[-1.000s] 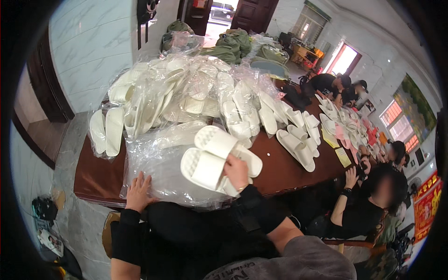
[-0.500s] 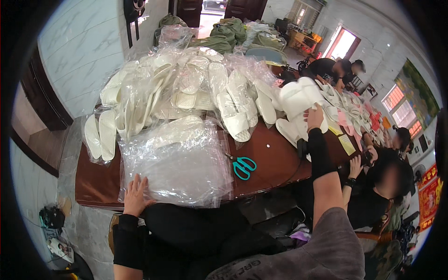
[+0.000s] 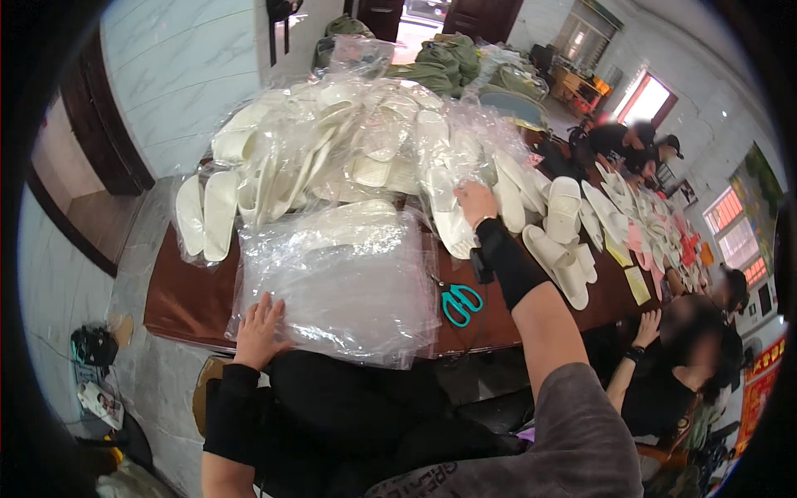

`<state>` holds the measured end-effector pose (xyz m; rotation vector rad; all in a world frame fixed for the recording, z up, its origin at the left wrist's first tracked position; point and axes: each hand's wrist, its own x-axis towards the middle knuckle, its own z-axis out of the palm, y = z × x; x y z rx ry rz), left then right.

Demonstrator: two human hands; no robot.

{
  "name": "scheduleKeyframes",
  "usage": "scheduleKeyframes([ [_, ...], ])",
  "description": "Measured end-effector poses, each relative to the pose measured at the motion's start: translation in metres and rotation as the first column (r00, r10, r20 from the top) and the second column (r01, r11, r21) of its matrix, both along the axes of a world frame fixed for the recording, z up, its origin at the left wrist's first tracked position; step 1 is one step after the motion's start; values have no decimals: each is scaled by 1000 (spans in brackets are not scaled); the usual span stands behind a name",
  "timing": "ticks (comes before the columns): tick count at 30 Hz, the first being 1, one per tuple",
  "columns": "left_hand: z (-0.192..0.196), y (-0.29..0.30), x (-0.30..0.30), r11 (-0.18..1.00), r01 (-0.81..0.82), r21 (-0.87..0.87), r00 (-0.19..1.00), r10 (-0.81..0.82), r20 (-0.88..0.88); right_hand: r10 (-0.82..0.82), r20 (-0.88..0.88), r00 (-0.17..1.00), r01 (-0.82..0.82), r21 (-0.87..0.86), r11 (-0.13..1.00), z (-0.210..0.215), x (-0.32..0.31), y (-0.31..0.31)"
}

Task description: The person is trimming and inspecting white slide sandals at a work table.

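Palm down, rested left hand (image 3: 261, 332) on the near-left corner of clear plastic bags (image 3: 340, 286) at the tabletop's (image 3: 195, 290) near edge, fingers spread. Held right hand (image 3: 476, 203) well apart, arm outstretched, at bagged white slippers (image 3: 365, 149) heaped toward the far edge; could not tell whether gripping. Saw teal scissors (image 3: 462, 304) by the near edge, green sacks (image 3: 448, 62) beyond, marbled wall (image 3: 174, 75) leftward.
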<state>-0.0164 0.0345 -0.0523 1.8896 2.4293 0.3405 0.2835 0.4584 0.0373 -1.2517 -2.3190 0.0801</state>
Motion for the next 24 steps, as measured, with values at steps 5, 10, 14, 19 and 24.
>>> scheduleKeyframes([
  [5,4,-2,3,999,-21,-31,1000,22,21,-104,-172,980,111,32,993,48,7,-9],
  [10,-3,-7,-2,999,-33,-32,999,32,-36,67,-504,861,-221,-252,942,99,21,-47],
  [14,-1,-5,-2,998,-50,-45,999,50,-11,-119,-681,723,-531,-657,536,134,-1,-115],
  [19,-15,-4,-6,999,-30,17,998,31,-49,-346,-817,461,-843,-525,118,136,-51,-182],
  [24,-11,-1,0,1000,-22,0,998,22,-59,-30,-769,639,-710,-604,361,118,-38,-171],
])
